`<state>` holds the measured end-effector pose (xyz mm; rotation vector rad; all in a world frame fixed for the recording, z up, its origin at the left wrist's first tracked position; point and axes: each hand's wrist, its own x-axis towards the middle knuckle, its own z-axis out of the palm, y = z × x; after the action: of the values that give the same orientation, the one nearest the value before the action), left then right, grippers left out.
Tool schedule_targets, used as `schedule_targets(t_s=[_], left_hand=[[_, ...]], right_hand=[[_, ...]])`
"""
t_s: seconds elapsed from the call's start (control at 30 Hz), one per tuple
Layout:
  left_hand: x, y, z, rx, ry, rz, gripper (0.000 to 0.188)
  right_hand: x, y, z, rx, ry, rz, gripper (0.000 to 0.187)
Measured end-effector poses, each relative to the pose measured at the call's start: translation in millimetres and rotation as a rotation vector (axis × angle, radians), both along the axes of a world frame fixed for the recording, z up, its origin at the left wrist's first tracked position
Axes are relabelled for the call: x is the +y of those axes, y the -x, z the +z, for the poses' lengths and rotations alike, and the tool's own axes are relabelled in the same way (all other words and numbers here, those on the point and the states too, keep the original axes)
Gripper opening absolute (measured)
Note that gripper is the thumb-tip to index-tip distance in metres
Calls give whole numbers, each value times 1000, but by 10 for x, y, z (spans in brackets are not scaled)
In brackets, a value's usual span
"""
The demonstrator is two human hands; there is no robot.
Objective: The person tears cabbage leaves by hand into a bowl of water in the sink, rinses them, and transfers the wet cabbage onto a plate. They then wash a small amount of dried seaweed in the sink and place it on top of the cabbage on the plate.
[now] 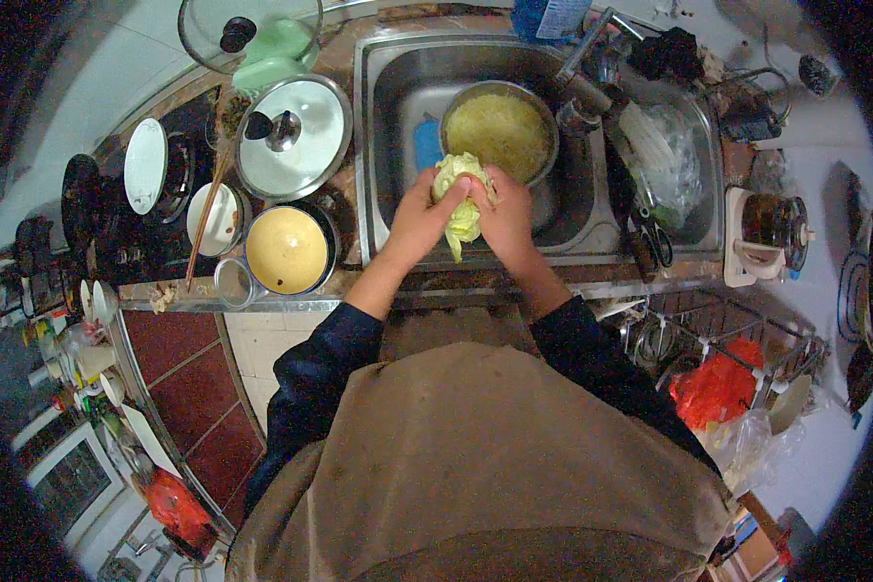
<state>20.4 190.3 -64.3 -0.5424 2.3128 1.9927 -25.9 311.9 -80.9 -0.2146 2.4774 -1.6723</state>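
Both my hands are closed around one clump of pale green cabbage leaves (463, 225): left hand (417, 221) on its left side, right hand (507, 211) on its right, thumbs together over the near face. A loose leaf end hangs down between the palms. Clump is over the front part of the steel sink (395, 107); can't tell the height.

Just beyond my hands, in the sink: round metal basin (553, 153) with pale yellow-green shreds in it. Can't tell if the clump touches its near rim. Small blue item (427, 144) beyond my left hand, left of the basin; type unclear.

Left of my left hand, on the counter: cream-lined pot (286, 249), clear glass jar (234, 281) beside it, and a glass lid (312, 160) with a dark knob farther out. Right of my right hand: scissors (661, 246), clear plastic bag (671, 160) in the second bowl. Faucet (587, 47) beyond, to the right.
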Motion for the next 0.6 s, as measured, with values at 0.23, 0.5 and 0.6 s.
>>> schedule_targets(t_s=[0.23,0.5,0.6], left_hand=[[170,24,-61,137,191,55,29],[110,96,-108,68,100,-29,27],[100,95,-133,42,34,-21,28]], right_hand=[[1,-52,105,-157,13,-76,42],[144,32,-137,-420,361,76,35],[140,32,-1,-442,476,60,31]])
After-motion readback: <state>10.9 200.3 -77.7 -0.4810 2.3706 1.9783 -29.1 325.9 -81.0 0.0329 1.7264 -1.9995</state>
